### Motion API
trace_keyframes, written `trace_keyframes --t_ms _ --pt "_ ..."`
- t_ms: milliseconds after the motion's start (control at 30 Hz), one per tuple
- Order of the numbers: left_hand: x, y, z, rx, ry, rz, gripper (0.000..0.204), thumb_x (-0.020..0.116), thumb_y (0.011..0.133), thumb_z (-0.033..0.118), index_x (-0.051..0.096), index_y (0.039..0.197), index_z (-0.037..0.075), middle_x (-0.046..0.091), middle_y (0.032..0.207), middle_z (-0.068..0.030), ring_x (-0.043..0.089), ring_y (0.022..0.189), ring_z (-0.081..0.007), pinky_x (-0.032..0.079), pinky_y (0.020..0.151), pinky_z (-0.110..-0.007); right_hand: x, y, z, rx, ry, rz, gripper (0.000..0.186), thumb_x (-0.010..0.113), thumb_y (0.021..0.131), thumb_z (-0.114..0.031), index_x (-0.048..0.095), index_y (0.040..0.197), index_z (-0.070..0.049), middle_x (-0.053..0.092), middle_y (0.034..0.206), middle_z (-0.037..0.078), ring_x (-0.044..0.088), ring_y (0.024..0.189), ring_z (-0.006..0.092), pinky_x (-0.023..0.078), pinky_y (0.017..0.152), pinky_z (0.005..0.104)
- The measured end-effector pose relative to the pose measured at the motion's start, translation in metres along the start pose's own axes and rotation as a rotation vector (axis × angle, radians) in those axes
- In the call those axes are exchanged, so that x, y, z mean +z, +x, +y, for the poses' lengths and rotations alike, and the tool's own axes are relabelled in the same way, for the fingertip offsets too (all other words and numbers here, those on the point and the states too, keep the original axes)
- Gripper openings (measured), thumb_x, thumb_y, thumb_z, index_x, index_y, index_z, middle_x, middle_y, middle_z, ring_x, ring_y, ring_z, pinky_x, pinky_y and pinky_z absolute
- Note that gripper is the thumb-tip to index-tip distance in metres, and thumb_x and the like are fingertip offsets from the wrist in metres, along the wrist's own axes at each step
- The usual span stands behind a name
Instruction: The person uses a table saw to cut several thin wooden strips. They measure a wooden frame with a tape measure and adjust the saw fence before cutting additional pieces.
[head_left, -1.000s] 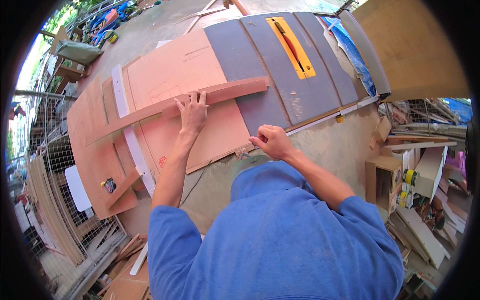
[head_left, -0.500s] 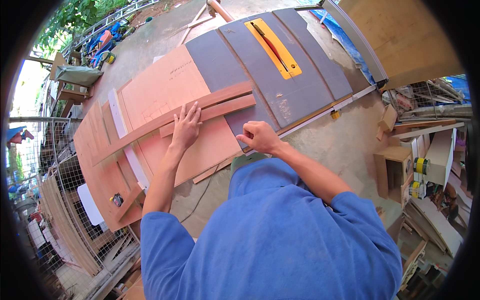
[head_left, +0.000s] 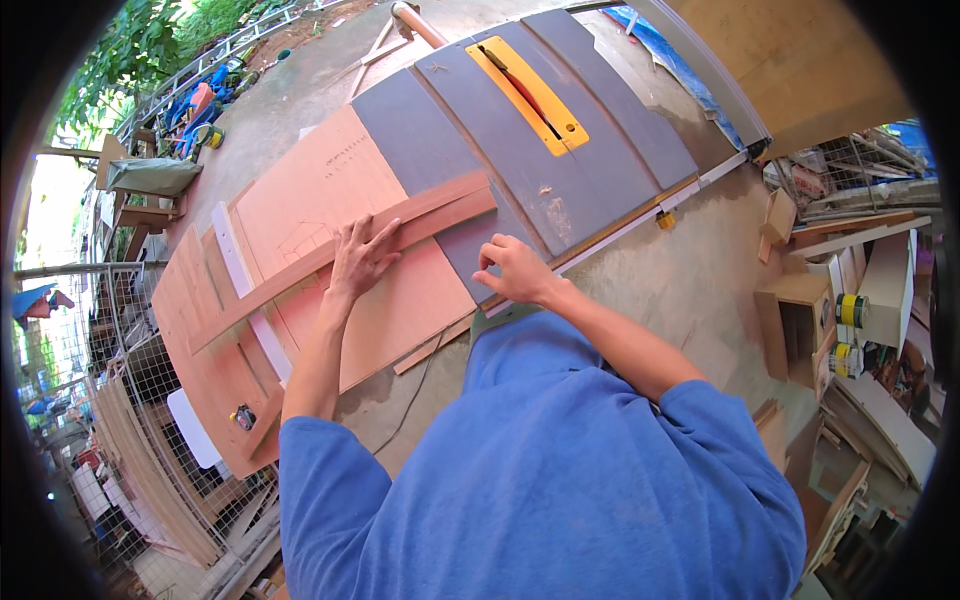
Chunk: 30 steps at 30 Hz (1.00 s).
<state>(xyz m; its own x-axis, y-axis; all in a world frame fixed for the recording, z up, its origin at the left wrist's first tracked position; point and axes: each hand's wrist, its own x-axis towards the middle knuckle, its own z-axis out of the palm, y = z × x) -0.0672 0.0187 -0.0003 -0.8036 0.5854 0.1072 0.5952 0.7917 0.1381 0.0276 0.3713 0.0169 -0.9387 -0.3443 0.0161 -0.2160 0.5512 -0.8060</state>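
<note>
At the far left stands a grey wire-mesh fence [head_left: 130, 340], and just inside it lies a stack of flat reddish-brown plywood sheets [head_left: 215, 360] with a small yellow-and-black tape measure [head_left: 243, 417] resting near their lower edge. A white narrow strip [head_left: 245, 290] runs across the sheets, and beyond it a large pale-orange flat board [head_left: 345, 230] bears faint pencil markings. Over this board lies a long, gently curved reddish-brown wooden piece [head_left: 400, 235], slanting from the lower left up toward the right, its right end reaching onto the grey metal table-saw top [head_left: 600, 150]. The left hand [head_left: 362, 258] lies flat on the middle of that curved piece, fingers spread wide, pressing rather than gripping. Further right, the right hand [head_left: 512, 270] sits at the near edge of the saw table with fingers curled in; whether it pinches anything cannot be told from this angle. Above it a yellow rectangular insert plate [head_left: 528, 95] is set into the saw top. At the far right, small brown wooden boxes [head_left: 800, 320] stand on the concrete floor [head_left: 700, 280].
</note>
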Motion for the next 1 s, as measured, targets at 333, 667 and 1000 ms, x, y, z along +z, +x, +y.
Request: trace_keyframes --t_ms 333,667,1000 --pt "-0.006 -0.001 -0.011 0.081 -0.05 0.016 0.079 0.085 0.086 0.043 0.053 0.158 0.042 0.048 0.149 -0.0217 0.048 0.129 -0.0423 0.04 0.11 -0.059 0.027 0.036 0.01 -0.164 -0.428 0.102 0.07 0.071 0.095 -0.02 0.047 0.158 -0.003 0.037 0.167 0.021 0.034 0.156 0.0394 0.033 0.128 0.0508" --pt "-0.016 -0.008 -0.014 0.028 -0.049 -0.133 0.079 0.085 0.086 0.039 0.053 0.158 0.044 0.054 0.136 -0.0227 0.052 0.115 -0.0423 0.05 0.101 -0.057 0.02 0.022 0.014 0.041 -0.528 0.04 0.074 0.067 0.099 -0.026 0.039 0.163 -0.002 0.033 0.173 0.014 0.027 0.162 0.0319 0.026 0.129 0.0581" --pt "0.033 0.013 0.134 0.035 -0.218 0.029 0.077 0.086 0.085 0.039 0.058 0.156 0.033 0.051 0.152 -0.0239 0.051 0.133 -0.041 0.044 0.111 -0.054 -0.042 -0.082 0.055 0.249 -0.662 0.179 0.076 0.071 0.096 -0.025 0.041 0.163 -0.006 0.036 0.17 0.015 0.031 0.159 0.036 0.027 0.128 0.0588"
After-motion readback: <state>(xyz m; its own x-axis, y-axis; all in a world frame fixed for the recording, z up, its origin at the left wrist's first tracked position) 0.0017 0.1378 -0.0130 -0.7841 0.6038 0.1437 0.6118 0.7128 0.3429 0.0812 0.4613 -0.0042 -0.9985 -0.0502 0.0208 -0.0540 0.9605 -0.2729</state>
